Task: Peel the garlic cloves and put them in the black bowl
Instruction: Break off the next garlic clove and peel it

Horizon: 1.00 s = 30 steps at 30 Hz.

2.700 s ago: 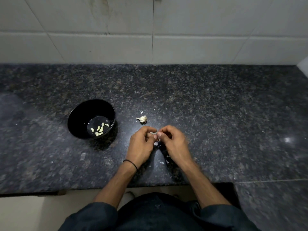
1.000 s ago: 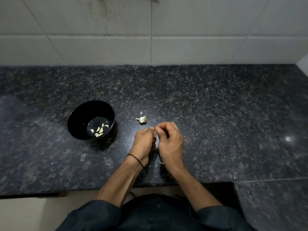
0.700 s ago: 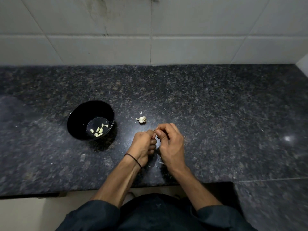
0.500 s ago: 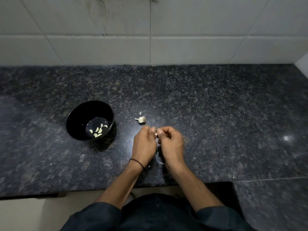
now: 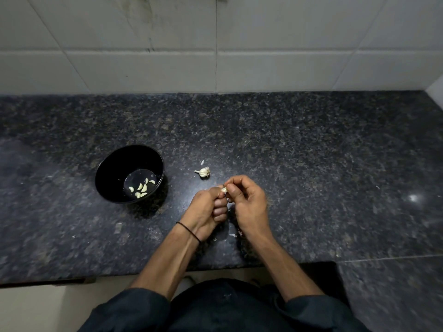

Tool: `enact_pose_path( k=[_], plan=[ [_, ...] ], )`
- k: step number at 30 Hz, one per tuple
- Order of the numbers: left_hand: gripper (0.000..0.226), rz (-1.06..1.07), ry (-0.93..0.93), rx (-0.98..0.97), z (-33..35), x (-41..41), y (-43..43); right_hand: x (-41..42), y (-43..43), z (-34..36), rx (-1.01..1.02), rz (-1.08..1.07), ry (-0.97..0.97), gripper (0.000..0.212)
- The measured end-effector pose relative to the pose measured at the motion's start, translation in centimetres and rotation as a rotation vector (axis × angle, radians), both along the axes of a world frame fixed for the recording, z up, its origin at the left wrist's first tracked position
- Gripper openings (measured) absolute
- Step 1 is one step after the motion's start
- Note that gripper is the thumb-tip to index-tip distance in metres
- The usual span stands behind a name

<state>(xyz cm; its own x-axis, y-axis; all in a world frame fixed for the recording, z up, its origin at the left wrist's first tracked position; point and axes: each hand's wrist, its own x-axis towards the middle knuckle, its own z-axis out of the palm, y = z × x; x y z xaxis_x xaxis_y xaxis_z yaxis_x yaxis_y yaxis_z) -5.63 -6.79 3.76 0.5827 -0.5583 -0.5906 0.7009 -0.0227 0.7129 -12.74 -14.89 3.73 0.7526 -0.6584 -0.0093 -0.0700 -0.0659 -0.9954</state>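
Note:
A black bowl (image 5: 109, 168) stands on the dark granite counter, left of centre, with several peeled pale cloves (image 5: 141, 188) at its bottom. A small garlic bulb remnant (image 5: 203, 172) lies on the counter to the bowl's right. Just below it my left hand (image 5: 203, 212) and my right hand (image 5: 249, 202) meet above the counter. Both pinch one small garlic clove (image 5: 224, 189) between their fingertips; most of the clove is hidden by the fingers.
Bits of garlic skin (image 5: 231, 234) lie on the counter under and behind my hands. The counter's front edge (image 5: 143, 275) runs close to my body. A white tiled wall (image 5: 215, 56) closes the back.
My hands stayed together over the same spot, turning and shifting their fingers on the clove. The bowl and the bulb remnant have not moved.

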Motion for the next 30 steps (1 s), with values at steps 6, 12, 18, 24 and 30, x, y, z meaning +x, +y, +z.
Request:
enact_pose_path(
  k=[6, 12, 18, 24, 30],
  plan=[
    [0.039, 0.003, -0.523, 0.197, -1.8, -0.1, 0.4, -0.2, -0.5, -0.2, 0.043, 0.041, 0.072, 0.016],
    [0.04, 0.03, -0.463, 0.149, -1.4, -0.4, 0.3, -0.3, -0.7, -0.3, -0.067, 0.068, 0.152, 0.02],
    [0.04, 0.022, -0.426, 0.148, -1.7, -0.5, 0.3, -0.8, -1.0, -0.6, -0.046, 0.057, 0.157, 0.019],
    [0.038, -0.012, -0.608, 0.27, -3.3, -0.2, 0.3, -0.9, -1.1, -0.8, -0.028, 0.047, 0.186, 0.026],
    [0.037, -0.016, -0.624, 0.277, -3.9, 0.1, 0.2, -0.9, -1.3, -0.7, -0.081, 0.065, 0.273, 0.025]
  ],
)
